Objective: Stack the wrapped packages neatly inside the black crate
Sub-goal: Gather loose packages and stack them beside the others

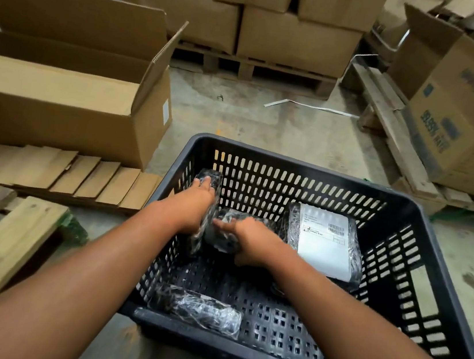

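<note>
Wrapped package [212,186] stood on edge against crate's left wall, centre frame, left hand [195,210] closed around its long side. Second package [224,232] just right of it, right hand [251,241] loosely curled over top, grip uncertain. Film wrap glossy, likely slick; contents look stiff and light, best taken across broad faces. Black crate [445,261] also holds labelled package [325,242] flat at right and one more bundle [197,309] at lower-left corner. Open carton [65,123] at left frame, contents hidden.
</note>
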`<state>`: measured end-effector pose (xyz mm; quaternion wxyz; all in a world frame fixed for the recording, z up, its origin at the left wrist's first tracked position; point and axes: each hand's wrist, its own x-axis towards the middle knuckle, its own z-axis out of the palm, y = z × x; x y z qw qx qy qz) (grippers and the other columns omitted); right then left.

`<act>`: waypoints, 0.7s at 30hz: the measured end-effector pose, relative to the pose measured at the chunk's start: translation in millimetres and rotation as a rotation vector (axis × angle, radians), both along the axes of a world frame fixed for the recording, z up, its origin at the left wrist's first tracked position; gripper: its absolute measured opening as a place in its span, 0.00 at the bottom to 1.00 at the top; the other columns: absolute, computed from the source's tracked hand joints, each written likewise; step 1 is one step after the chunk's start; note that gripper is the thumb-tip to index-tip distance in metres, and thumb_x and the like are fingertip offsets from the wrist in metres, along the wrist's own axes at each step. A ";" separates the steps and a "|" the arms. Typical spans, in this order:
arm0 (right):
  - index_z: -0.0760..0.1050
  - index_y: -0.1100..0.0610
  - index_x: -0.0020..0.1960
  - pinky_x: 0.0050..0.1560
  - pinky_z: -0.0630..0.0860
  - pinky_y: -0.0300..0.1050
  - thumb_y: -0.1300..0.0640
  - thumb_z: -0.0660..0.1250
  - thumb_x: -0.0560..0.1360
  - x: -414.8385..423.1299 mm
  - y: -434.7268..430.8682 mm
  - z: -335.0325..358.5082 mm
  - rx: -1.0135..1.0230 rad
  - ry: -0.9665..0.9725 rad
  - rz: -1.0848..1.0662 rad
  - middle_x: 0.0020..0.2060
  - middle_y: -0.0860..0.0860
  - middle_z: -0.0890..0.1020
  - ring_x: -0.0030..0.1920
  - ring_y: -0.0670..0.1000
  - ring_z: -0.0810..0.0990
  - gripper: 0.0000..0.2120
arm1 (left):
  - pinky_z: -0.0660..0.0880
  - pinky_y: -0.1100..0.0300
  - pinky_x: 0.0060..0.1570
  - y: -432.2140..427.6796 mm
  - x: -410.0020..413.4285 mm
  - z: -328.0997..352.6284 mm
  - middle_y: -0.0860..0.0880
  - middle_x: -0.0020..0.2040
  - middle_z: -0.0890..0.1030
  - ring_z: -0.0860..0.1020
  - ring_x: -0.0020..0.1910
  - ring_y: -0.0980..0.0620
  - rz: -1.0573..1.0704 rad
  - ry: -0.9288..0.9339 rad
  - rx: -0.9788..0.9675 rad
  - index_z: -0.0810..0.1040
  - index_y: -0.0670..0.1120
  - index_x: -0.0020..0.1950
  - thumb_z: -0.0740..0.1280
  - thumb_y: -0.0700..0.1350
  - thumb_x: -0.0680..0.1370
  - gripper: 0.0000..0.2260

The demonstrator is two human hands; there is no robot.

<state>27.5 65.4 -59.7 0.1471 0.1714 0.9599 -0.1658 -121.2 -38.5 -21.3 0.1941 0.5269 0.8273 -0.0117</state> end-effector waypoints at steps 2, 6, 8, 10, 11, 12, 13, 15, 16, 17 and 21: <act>0.66 0.38 0.77 0.56 0.82 0.49 0.66 0.73 0.70 1.8 9.4 13.1 0.056 0.099 0.025 0.74 0.51 0.75 0.61 0.54 0.81 0.42 | 0.55 0.46 0.77 1.4 0.1 -0.8 0.40 0.81 0.40 0.44 0.79 0.40 0.002 0.007 -0.004 0.47 0.41 0.81 0.71 0.31 0.74 0.44; 0.76 0.37 0.70 0.59 0.80 0.56 0.46 0.64 0.80 10.5 19.7 19.1 0.221 0.187 -0.031 0.81 0.54 0.61 0.71 0.60 0.74 0.19 | 0.57 0.46 0.76 3.0 1.4 -2.1 0.40 0.81 0.39 0.42 0.79 0.40 0.003 0.027 -0.012 0.46 0.41 0.81 0.69 0.28 0.74 0.43; 0.73 0.36 0.72 0.62 0.79 0.57 0.45 0.70 0.77 13.4 21.8 14.5 0.213 0.127 -0.095 0.82 0.54 0.58 0.72 0.61 0.73 0.23 | 0.57 0.46 0.76 3.0 3.2 -1.5 0.40 0.81 0.39 0.42 0.79 0.39 0.003 0.030 -0.012 0.47 0.40 0.81 0.68 0.28 0.74 0.42; 0.74 0.36 0.72 0.64 0.78 0.56 0.53 0.71 0.77 13.9 24.0 12.6 0.152 0.162 -0.126 0.82 0.55 0.60 0.72 0.61 0.73 0.25 | 0.56 0.46 0.76 2.6 4.4 -0.1 0.39 0.81 0.39 0.42 0.79 0.39 0.008 0.025 -0.012 0.47 0.40 0.81 0.68 0.29 0.74 0.42; 0.74 0.37 0.71 0.65 0.77 0.55 0.58 0.70 0.77 14.3 26.0 13.2 0.103 0.195 -0.141 0.81 0.55 0.62 0.73 0.61 0.72 0.26 | 0.55 0.47 0.77 2.3 5.3 1.0 0.39 0.81 0.39 0.42 0.79 0.39 0.009 0.025 -0.013 0.48 0.40 0.81 0.69 0.30 0.74 0.42; 0.75 0.37 0.71 0.68 0.75 0.55 0.62 0.69 0.77 15.0 28.6 14.8 0.053 0.221 -0.159 0.80 0.55 0.64 0.74 0.60 0.71 0.28 | 0.55 0.47 0.77 1.4 6.3 2.3 0.39 0.81 0.40 0.43 0.79 0.39 0.007 0.027 -0.017 0.48 0.40 0.81 0.71 0.33 0.74 0.43; 0.75 0.37 0.71 0.71 0.72 0.55 0.64 0.71 0.76 16.8 31.2 16.7 0.006 0.241 -0.180 0.80 0.55 0.65 0.75 0.59 0.70 0.30 | 0.55 0.47 0.77 0.4 6.9 3.2 0.39 0.81 0.41 0.43 0.79 0.39 0.002 0.029 -0.018 0.48 0.40 0.81 0.73 0.36 0.74 0.44; 0.76 0.37 0.69 0.72 0.67 0.52 0.64 0.74 0.75 21.1 37.6 20.8 -0.100 0.299 -0.228 0.77 0.54 0.69 0.74 0.57 0.71 0.30 | 0.56 0.45 0.76 -1.4 6.5 4.5 0.40 0.81 0.44 0.45 0.79 0.39 -0.014 0.030 0.025 0.48 0.44 0.82 0.74 0.39 0.75 0.44; 0.78 0.38 0.67 0.71 0.67 0.51 0.64 0.75 0.74 23.3 40.0 23.0 -0.164 0.338 -0.250 0.75 0.53 0.72 0.72 0.54 0.73 0.29 | 0.55 0.44 0.76 -2.3 6.4 5.2 0.41 0.82 0.47 0.46 0.80 0.40 -0.024 0.030 0.071 0.48 0.47 0.82 0.73 0.40 0.75 0.44; 0.79 0.38 0.66 0.71 0.67 0.49 0.64 0.76 0.73 25.1 42.8 25.2 -0.228 0.377 -0.270 0.73 0.50 0.75 0.68 0.50 0.75 0.28 | 0.52 0.43 0.77 -2.4 6.3 6.0 0.43 0.82 0.49 0.46 0.80 0.41 -0.041 0.030 0.124 0.49 0.50 0.82 0.73 0.40 0.75 0.43; 0.82 0.41 0.64 0.73 0.70 0.53 0.65 0.77 0.73 27.0 55.5 40.3 -0.394 0.421 -0.287 0.66 0.44 0.82 0.67 0.43 0.75 0.26 | 0.44 0.41 0.77 2.0 9.4 5.4 0.47 0.82 0.50 0.44 0.80 0.44 -0.125 -0.014 0.238 0.48 0.55 0.81 0.75 0.42 0.74 0.45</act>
